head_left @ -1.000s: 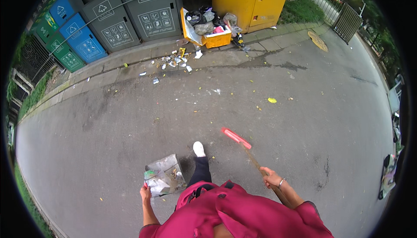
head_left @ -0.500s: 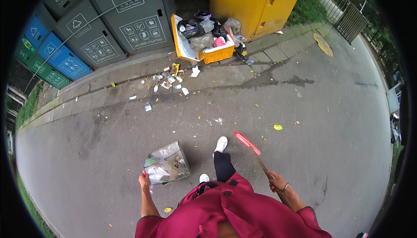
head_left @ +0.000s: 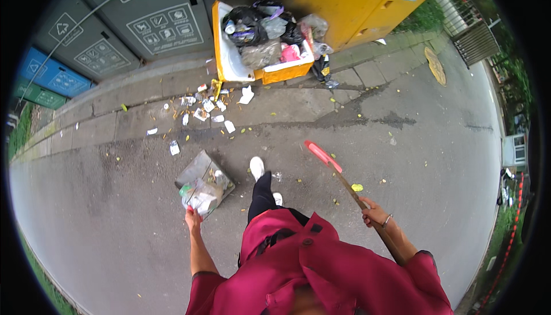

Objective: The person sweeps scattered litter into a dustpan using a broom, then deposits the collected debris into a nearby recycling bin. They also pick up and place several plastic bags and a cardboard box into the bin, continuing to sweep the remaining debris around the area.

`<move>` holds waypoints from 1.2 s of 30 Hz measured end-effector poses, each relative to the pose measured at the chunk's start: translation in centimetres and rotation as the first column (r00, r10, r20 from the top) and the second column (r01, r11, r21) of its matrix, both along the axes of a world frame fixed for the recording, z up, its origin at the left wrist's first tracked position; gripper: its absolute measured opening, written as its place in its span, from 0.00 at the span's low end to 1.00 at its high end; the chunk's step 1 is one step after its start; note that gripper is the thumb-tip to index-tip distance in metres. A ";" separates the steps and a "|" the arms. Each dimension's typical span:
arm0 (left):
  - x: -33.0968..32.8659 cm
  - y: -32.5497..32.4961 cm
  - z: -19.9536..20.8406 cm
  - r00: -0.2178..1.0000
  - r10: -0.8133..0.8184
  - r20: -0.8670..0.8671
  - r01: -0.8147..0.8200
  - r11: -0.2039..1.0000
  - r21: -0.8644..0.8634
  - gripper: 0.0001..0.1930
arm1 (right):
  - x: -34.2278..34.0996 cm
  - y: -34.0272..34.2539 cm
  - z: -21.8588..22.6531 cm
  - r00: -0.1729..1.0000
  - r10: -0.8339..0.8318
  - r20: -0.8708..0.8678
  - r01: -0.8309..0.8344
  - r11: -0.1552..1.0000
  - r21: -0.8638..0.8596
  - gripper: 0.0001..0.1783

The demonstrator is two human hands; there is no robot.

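My left hand (head_left: pixel 194 218) is closed around the handle of a grey metal dustpan (head_left: pixel 195 168), held out at my left. Inside it lie crumpled clear plastic bags (head_left: pixel 204 195) and other rubbish. My right hand (head_left: pixel 374 213) grips the wooden stick of a broom (head_left: pixel 351 190), which slants forward and left. Its narrow red head (head_left: pixel 322 155) is over the asphalt, apart from the litter; I cannot tell whether it touches the ground. Ahead of the dustpan, scattered litter (head_left: pixel 208 106) of white scraps, cigarette butts and a yellow wrapper lies along the kerb.
A yellow-and-white box (head_left: pixel 287 75) overflowing with rubbish bags stands ahead on the paving. Behind it are a tall yellow container (head_left: pixel 350 5) and grey bins (head_left: pixel 166 22), with a blue bin (head_left: pixel 57 72) farther left. Metal fencing (head_left: pixel 477 42) is at the far right.
I have stepped forward, so the litter, box and bins appear nearer. The dustpan and broom have moved ahead with me, and my other foot is now in front.
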State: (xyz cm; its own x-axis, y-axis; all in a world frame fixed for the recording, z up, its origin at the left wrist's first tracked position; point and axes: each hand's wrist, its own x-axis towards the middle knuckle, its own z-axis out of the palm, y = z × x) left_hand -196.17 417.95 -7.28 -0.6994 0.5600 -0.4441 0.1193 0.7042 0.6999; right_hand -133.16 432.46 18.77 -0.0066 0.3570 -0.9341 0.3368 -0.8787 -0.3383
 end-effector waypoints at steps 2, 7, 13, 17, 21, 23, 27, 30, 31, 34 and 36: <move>-0.5 2.5 -0.7 0.999 -0.011 -0.049 0.010 1.000 -0.019 0.09 | -1.3 4.3 0.3 0.999 0.012 0.034 -0.012 1.000 0.003 0.34; -4.2 6.3 -4.8 0.947 0.186 0.264 -0.188 0.982 -0.018 0.27 | -3.4 13.9 -0.9 0.999 0.046 0.023 -0.045 0.999 -0.004 0.34; -4.5 3.4 -8.7 0.342 0.679 0.650 -0.831 0.541 -0.128 0.32 | -5.8 22.7 -2.8 0.995 0.097 0.000 -0.097 0.994 -0.043 0.36; -5.0 3.9 -7.3 0.350 0.799 0.489 -0.893 0.443 -0.083 0.23 | -5.6 27.1 -2.9 0.987 0.161 -0.024 -0.162 0.983 -0.085 0.36; -6.3 3.7 -5.4 0.963 0.115 -0.245 -0.171 0.960 -0.222 0.11 | -5.9 31.7 -4.4 0.976 0.205 -0.075 -0.211 0.973 -0.092 0.36; -5.6 5.6 -5.0 0.949 0.310 -0.056 -0.315 0.944 -0.098 0.06 | -5.9 33.6 -5.4 0.969 0.227 -0.092 -0.237 0.965 -0.109 0.37; -4.4 8.2 -4.1 0.525 0.707 0.473 -0.774 0.628 -0.079 0.05 | -6.4 36.8 -7.0 0.942 0.324 -0.087 -0.332 0.937 -0.108 0.38; -4.0 9.5 -5.8 0.207 0.771 0.602 -0.911 0.377 -0.169 0.04 | -7.1 39.0 -7.2 0.906 0.420 -0.054 -0.423 0.901 -0.090 0.38; -4.1 10.1 -6.2 0.261 0.772 0.580 -0.880 0.437 -0.185 0.03 | -7.2 39.5 -7.2 0.894 0.447 -0.038 -0.448 0.890 -0.084 0.38; -5.2 8.8 -9.4 0.347 0.680 0.646 -0.750 0.614 -0.244 0.05 | -8.1 41.8 -7.0 0.868 0.493 -0.055 -0.496 0.867 -0.058 0.38; -5.1 8.8 -9.0 0.245 0.846 0.475 -0.886 0.394 -0.245 0.12 | -9.7 42.5 -6.0 0.863 0.506 -0.007 -0.505 0.860 -0.074 0.37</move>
State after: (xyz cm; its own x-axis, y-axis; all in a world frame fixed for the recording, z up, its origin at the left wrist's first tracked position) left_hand -201.28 426.78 -16.29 -0.4924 -0.2107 -0.8445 -0.8703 0.1259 0.4761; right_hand -142.89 474.98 12.81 -0.1563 0.2410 -0.9579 0.7450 -0.6080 -0.2745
